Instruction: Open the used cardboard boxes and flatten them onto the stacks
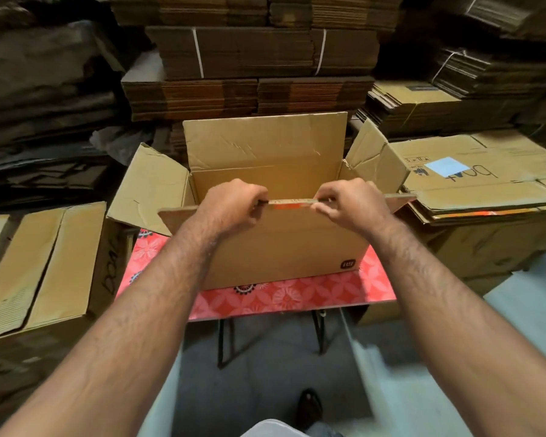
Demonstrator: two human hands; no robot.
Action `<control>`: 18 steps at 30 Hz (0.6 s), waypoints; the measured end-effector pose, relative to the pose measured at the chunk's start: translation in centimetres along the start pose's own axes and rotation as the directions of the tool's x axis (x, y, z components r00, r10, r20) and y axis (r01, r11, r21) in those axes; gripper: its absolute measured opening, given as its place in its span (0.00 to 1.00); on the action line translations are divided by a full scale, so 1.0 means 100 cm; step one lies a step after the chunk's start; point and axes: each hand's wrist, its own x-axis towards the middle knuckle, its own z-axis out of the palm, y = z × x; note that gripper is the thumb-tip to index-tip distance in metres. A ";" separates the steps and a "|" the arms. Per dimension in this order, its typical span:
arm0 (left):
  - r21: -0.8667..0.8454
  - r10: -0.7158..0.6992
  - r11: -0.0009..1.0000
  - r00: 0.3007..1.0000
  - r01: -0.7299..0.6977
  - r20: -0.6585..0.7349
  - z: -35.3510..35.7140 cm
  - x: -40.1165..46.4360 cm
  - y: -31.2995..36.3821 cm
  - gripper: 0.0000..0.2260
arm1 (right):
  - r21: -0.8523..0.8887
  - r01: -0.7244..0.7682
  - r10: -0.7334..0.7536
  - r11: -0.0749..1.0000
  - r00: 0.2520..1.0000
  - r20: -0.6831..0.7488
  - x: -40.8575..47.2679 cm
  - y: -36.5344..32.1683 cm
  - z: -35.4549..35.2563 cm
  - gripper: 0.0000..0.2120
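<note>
While the open cardboard box (281, 247) stands upright on the red patterned counter (284, 298), the left hand (230, 205) and right hand (349, 201) each pinch the edge of its near flap (292, 202). It looks light, stiff along panels and weak at creases, so gripping by the flap edges suits folding it flat.

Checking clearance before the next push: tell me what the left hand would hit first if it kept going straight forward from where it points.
Probably the box's far wall, under the raised back flap; the left hand grips the near flap, and the space between looks free, though depth is uncertain.
</note>
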 end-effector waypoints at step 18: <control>-0.277 -0.665 0.735 0.577 0.619 -0.475 0.103 -0.030 -0.047 0.30 | 0.550 -0.544 0.667 0.634 0.745 -0.031 -0.010 0.048 0.130 0.60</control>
